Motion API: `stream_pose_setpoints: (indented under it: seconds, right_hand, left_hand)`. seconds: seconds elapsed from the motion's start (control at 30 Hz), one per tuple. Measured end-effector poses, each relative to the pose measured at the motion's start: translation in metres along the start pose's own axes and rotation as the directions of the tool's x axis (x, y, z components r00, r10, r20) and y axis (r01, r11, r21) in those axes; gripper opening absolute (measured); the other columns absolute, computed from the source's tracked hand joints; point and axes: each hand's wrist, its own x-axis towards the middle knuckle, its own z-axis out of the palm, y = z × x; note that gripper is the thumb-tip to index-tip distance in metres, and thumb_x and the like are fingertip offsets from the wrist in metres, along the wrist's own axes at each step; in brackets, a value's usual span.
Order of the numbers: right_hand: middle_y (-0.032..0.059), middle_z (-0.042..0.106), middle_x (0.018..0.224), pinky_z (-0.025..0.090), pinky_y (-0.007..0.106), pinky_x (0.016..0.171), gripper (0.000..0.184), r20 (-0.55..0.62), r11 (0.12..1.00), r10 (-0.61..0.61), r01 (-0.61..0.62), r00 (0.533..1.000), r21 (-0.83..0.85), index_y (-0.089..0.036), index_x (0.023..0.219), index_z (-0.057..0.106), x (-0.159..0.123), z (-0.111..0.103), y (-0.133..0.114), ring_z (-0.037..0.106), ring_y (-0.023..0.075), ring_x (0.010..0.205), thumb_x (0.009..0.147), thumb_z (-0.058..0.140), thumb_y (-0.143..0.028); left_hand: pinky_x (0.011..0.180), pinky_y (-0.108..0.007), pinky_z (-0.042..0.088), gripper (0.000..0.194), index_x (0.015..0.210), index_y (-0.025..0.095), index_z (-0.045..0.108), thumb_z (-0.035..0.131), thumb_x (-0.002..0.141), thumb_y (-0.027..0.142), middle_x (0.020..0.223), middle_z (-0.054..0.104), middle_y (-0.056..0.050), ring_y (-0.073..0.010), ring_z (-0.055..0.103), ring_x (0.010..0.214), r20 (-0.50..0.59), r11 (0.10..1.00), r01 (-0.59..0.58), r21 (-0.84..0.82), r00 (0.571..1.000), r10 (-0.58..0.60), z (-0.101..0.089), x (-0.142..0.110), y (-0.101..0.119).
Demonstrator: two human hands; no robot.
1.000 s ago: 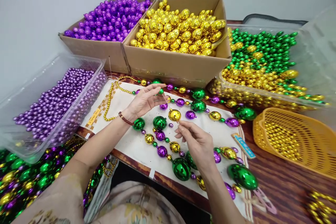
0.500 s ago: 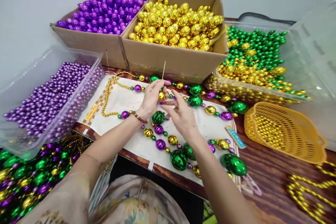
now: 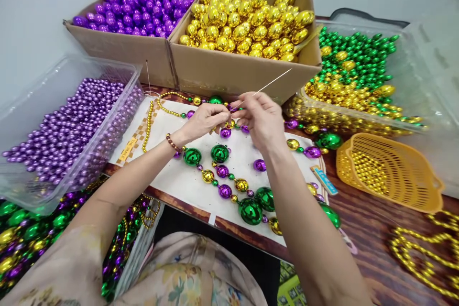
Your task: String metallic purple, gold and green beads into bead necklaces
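A long thin needle (image 3: 274,81) slants up to the right across my hands. My right hand (image 3: 263,117) is closed on it, with the far end sticking out beyond the fingers. My left hand (image 3: 204,122) pinches at the needle's lower end, its fingertips close to the right ones. Just under the fingers are a gold bead and a purple bead (image 3: 225,133). Below them, a strand of purple, gold and large green beads (image 3: 250,211) curves over the white cloth (image 3: 172,172). Another strand (image 3: 149,124) with small gold beads runs along the left.
Behind stand cardboard boxes of purple beads (image 3: 143,5) and gold beads (image 3: 247,19). Clear tubs hold small purple beads (image 3: 75,129) and green and gold ones (image 3: 362,67). At right are a yellow basket (image 3: 412,177) and loose gold strands (image 3: 419,253). Finished-looking strands (image 3: 32,234) hang lower left.
The needle has swung from nearly upright to slanting right. My right hand has risen and closed on it. My left hand has moved slightly left, and a green bead now lies lower left of it.
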Motion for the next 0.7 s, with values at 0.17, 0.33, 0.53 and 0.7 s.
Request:
stream_pose_setpoints:
  seconds: [0.17, 0.33, 0.53, 0.7]
  right_hand:
    - [0.0001, 0.07, 0.078, 0.049, 0.018, 0.046, 0.045, 0.057, 0.999, 0.006, -0.008, 0.998, 0.033, -0.023, 0.087, 0.057, -0.005, 0.018, 0.007, 0.067, 0.0106, 0.058, 0.083, 0.07, -0.066]
    - [-0.0046, 0.065, 0.068, 0.05, 0.018, 0.048, 0.043, 0.053, 1.0, 0.004, -0.005, 0.999, 0.003, -0.025, 0.091, 0.052, 0.008, 0.022, -0.007, 0.065, 0.0094, 0.053, 0.092, 0.06, -0.067]
    - [-0.0042, 0.061, 0.068, 0.052, 0.021, 0.049, 0.03, -0.031, 0.99, -0.138, 0.137, 0.99, -0.006, -0.027, 0.095, 0.059, 0.023, 0.007, -0.036, 0.064, 0.0104, 0.056, 0.098, 0.06, -0.057]
    - [-0.0034, 0.06, 0.067, 0.051, 0.022, 0.049, 0.033, -0.032, 0.992, -0.122, 0.121, 0.992, -0.024, -0.027, 0.093, 0.058, 0.023, 0.007, -0.031, 0.062, 0.0113, 0.054, 0.095, 0.062, -0.06]
  left_hand:
    - [0.051, -0.02, 0.038, 0.026, 0.066, 0.015, 0.063, 0.06, 0.09, 0.025, 0.058, 0.06, -0.001, -0.0086, 0.054, 0.052, 0.071, 1.0, -0.001, 0.003, 0.997, 0.001, -0.018, -0.005, 0.004]
    - [0.055, -0.02, 0.041, 0.02, 0.071, 0.016, 0.068, 0.063, 0.088, 0.026, 0.063, 0.062, -0.001, -0.0095, 0.056, 0.058, 0.089, 0.999, -0.032, -0.008, 0.995, 0.032, -0.032, -0.01, 0.0]
    - [0.063, -0.023, 0.043, 0.015, 0.074, 0.016, 0.074, 0.067, 0.085, 0.022, 0.072, 0.069, -0.004, -0.0113, 0.058, 0.065, -0.032, 0.998, 0.056, -0.005, 0.998, -0.056, -0.041, -0.028, -0.029]
    - [0.072, -0.024, 0.047, 0.013, 0.077, 0.018, 0.077, 0.067, 0.084, 0.023, 0.081, 0.074, -0.005, -0.0133, 0.064, 0.076, -0.094, 0.992, 0.123, -0.017, 0.988, -0.124, -0.049, -0.052, -0.047]
